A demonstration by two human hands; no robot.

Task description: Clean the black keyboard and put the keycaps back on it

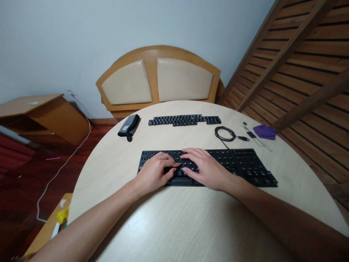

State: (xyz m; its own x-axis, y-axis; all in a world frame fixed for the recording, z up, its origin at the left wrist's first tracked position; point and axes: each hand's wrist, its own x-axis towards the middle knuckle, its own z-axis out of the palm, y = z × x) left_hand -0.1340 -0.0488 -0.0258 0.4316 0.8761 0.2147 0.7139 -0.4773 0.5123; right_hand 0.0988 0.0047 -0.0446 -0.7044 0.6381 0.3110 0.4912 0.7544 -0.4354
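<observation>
A black keyboard [245, 165] lies on the round table, most of its keycaps off so that the square switch sockets show. My left hand [156, 171] rests over its left half, with thumb and index fingertips close together at the middle keys. Whatever is between those tips is too small and dark to make out. My right hand [204, 167] lies just beside it on the keyboard, fingers stretched out and apart, thumb toward the left hand. Behind the keyboard, loose black keycaps [181, 120] are laid out in rows.
The light wooden table [185, 218] also bears a dark folded pouch [129, 127] at back left. A coiled black cable [225, 134], a thin tool with a black part [251, 134] and a purple cloth [264, 131] lie at back right. A headboard [152, 54] stands behind.
</observation>
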